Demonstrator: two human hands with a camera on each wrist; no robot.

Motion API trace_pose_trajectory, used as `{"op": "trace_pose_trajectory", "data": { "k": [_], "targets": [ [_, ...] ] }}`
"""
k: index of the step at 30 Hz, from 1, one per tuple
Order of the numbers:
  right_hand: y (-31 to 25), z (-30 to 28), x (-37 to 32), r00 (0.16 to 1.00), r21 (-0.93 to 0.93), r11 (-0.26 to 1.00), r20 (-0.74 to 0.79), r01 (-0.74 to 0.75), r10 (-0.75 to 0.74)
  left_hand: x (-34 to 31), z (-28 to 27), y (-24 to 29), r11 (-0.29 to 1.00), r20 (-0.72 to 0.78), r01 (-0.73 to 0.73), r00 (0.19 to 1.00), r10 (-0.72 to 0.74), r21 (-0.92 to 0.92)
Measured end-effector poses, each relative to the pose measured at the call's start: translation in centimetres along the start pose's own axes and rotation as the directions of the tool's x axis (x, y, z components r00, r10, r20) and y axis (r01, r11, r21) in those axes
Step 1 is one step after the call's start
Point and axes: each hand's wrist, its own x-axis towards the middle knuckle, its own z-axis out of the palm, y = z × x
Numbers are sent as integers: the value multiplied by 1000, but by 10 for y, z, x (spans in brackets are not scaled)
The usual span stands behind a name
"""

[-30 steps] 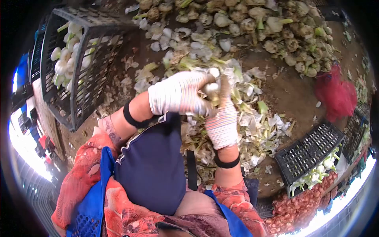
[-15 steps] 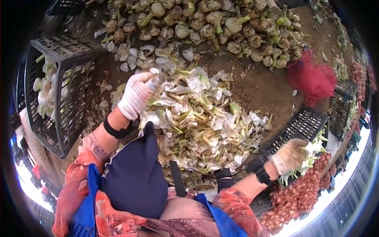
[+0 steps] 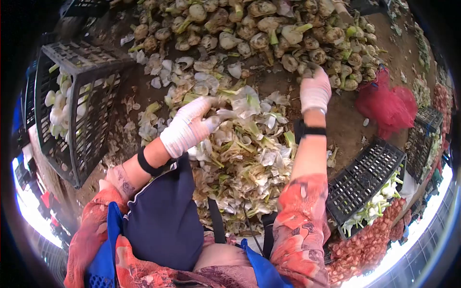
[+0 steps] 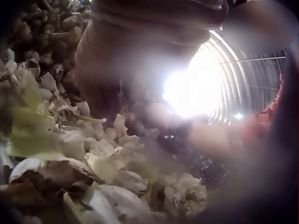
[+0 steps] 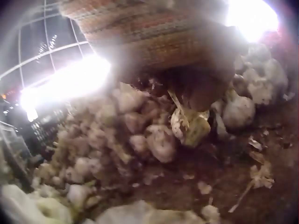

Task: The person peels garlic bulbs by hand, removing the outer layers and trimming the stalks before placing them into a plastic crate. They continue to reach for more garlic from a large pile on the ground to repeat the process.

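Over the heap of leafy peelings (image 3: pixel 254 139), my gloved left hand (image 3: pixel 189 124) has its fingers and thumb apart, with no bulb visible between them. The left wrist view shows this hand (image 4: pixel 135 51) dark and blurred above the peelings (image 4: pixel 112 163). My gloved right hand (image 3: pixel 315 89) reaches the lower edge of the garlic bulb pile (image 3: pixel 259 29). In the right wrist view, the fingers of the right hand (image 5: pixel 163 46) bend down against a garlic bulb (image 5: pixel 189 128); glove and shadow hide whether they close round it.
A black crate (image 3: pixel 79 57) holding white bulbs stands at left. At right are a red net bag (image 3: pixel 391 108), a tilted black crate (image 3: pixel 367 177) with trimmed white garlic, and reddish bulbs (image 3: pixel 360 249) below it. A dark cloth (image 3: pixel 165 216) covers my lap.
My hands came together, then parted. The right hand went to the right crate, then swung up to the bulb pile. My left hand lowered toward the peelings and its fingers spread.
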Motion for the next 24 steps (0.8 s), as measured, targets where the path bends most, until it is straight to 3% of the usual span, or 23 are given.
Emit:
{"op": "trace_pose_trajectory", "data": {
  "k": [2, 4, 6, 7, 8, 9, 10, 11, 12, 13, 14, 17, 20, 22, 24],
  "targets": [
    [-16, -21, -40, 988, 421, 897, 129, -136, 89, 3, -2, 1, 999, -8, -35, 999, 35, 12],
    [-48, -51, -89, 884, 724, 548, 463, -418, 62, 9, 4, 21, 993, 26, -91, 995, 93, -73],
    [-81, -68, -128, 830, 747, 478, 554, -463, -62, 9, 8, 24, 968, 79, -204, 973, 217, -145],
    [-94, -62, -141, 851, 770, 433, 526, -468, -15, 8, 4, 24, 942, 165, -173, 960, 227, -287],
    [-102, -58, -150, 868, 793, 391, 496, -467, 31, 5, 7, 29, 905, 202, -26, 972, 122, -424],
    [-93, -48, -159, 845, 845, 46, 534, -532, -33, 2, 6, 29, 900, 170, -53, 976, 139, -432],
    [-92, -41, -164, 842, 843, 45, 537, -536, -39, -1, 4, 28, 894, 140, -81, 978, 157, -440],
    [-92, -36, -167, 874, 861, 222, 482, -458, -66, -2, 2, 27, 895, 135, -83, 978, 157, -439],
    [-93, -32, -170, 899, 849, 389, 426, -358, -101, -2, -1, 26, 947, 112, -130, 979, 170, -295],
    [-97, -26, -177, 910, 878, 339, 397, -339, -119, -4, -2, 24, 975, 94, -167, 979, 182, -145],
    [-118, -41, -179, 870, 874, 103, 484, -474, -99, -7, -2, 23, 976, 97, -164, 979, 179, -146],
    [-116, -29, -187, 864, 865, 72, 500, -496, -55, -11, -5, 16, 840, 20, -489, 866, 499, 233],
    [-119, -34, -189, 849, 852, 57, 524, -521, -68, -15, -8, 14, 874, 48, -458, 888, 457, 161],
    [-118, -36, -190, 832, 833, 134, 550, -538, -77, -20, -13, 20, 904, 62, -407, 914, 402, 133],
    [-117, -38, -190, 798, 802, 79, 597, -592, -77, -22, -16, 27, 929, 79, -354, 934, 347, 107]
  ]
}}
